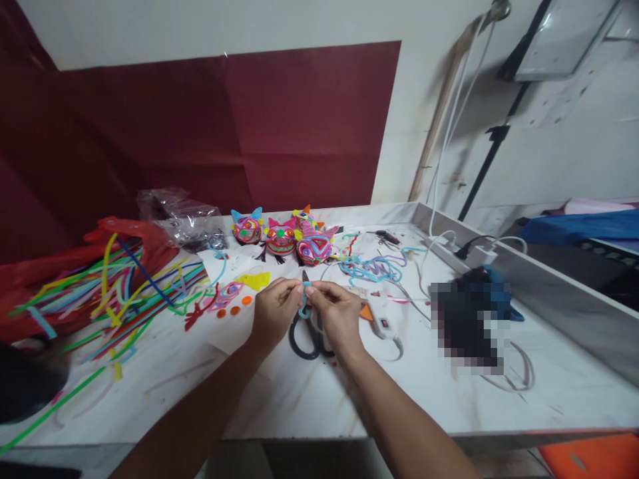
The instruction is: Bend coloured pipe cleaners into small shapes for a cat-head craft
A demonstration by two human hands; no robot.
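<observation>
My left hand (273, 307) and my right hand (338, 313) meet over the middle of the table, both closed. Between their fingertips they pinch a short, bent light-blue pipe cleaner (303, 310). Directly below lies a pair of scissors with black handles (303, 346), its blade tip showing above my fingers. Right of my right hand is a white glue gun (384, 324) with a switch, partly hidden by the hand. Left of my left hand lie several orange discs (235, 310), a curled pink pipe cleaner piece (227, 294) and a red branched one (200, 313).
Colourful animal-head ornaments (314, 248) stand along the back. Loose pipe cleaners (144, 299) spread over a red plastic bag (124, 229) at left. Blue and purple strands (374, 267) tangle behind my right hand. A power strip (452, 256) with cables lies along the right ledge.
</observation>
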